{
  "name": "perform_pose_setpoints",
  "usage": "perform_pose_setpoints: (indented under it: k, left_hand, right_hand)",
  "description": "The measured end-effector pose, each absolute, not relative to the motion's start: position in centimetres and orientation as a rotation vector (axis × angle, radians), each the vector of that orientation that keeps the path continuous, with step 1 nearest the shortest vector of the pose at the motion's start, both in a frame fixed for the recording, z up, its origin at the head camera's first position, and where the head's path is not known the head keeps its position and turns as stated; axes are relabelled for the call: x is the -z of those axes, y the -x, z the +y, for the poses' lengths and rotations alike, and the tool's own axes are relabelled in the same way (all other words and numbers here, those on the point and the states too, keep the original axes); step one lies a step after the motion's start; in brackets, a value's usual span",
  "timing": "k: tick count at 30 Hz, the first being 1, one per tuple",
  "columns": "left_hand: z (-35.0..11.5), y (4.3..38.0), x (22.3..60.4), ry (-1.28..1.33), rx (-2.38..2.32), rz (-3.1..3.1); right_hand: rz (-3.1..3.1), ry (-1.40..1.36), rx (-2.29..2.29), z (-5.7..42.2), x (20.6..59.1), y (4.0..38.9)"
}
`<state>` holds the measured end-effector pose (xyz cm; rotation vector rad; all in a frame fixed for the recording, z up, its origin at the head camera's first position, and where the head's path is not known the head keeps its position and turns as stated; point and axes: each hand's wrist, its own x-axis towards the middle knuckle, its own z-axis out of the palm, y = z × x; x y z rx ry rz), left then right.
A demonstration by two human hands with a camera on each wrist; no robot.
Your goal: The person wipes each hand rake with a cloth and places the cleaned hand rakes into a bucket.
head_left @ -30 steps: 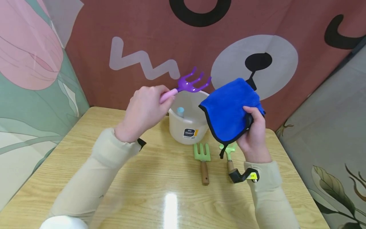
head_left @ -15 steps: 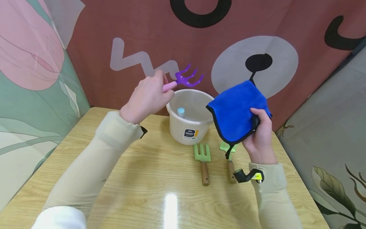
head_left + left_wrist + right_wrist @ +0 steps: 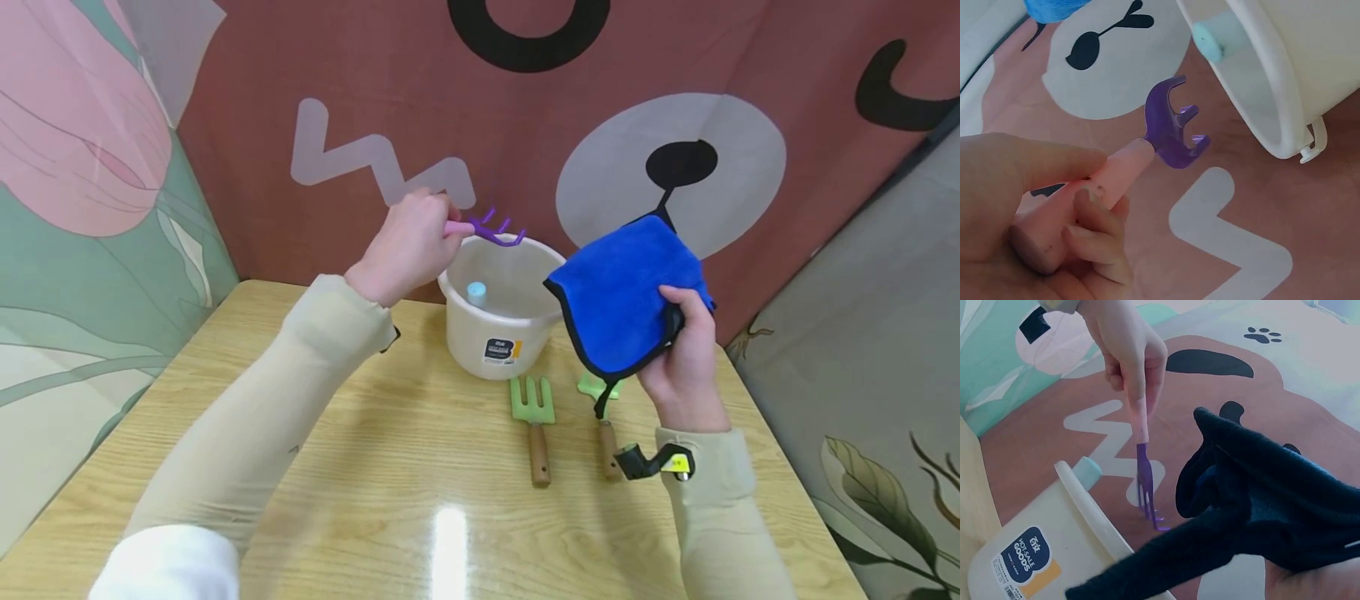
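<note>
My left hand [image 3: 416,242] grips the pink handle of a small purple hand rake [image 3: 498,233], its tines over the back rim of a white bucket [image 3: 495,342]. In the left wrist view the thumb and fingers wrap the rake's handle [image 3: 1125,169]. My right hand [image 3: 686,358] holds a blue cloth [image 3: 630,292] with black edging, which hangs in front of the bucket's right side. Inside the bucket stands something with a light blue round end [image 3: 476,293]; its lower part is hidden by the wall.
On the wooden table [image 3: 360,500] lies a green garden fork [image 3: 536,429] with a wooden handle, just in front of the bucket. A second green tool [image 3: 609,442] lies to its right, partly under the cloth's corner. A printed fabric backdrop [image 3: 375,67] rises behind.
My left hand has moved right and slightly up, and the rake has turned so that its tines dip toward the bucket. The right hand with the cloth has shifted a little right.
</note>
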<state>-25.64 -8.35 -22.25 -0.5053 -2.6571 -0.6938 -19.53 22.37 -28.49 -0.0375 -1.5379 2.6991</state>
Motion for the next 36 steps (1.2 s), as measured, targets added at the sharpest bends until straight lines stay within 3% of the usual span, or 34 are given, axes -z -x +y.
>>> perform_pose_setpoints:
  k: [36]
  left_hand:
    - [-6.8, 28.0, 27.0, 0.406, 0.860, -2.958]
  right_hand:
    - [-1.552, 0.063, -2.711, 22.7, 28.9, 19.5]
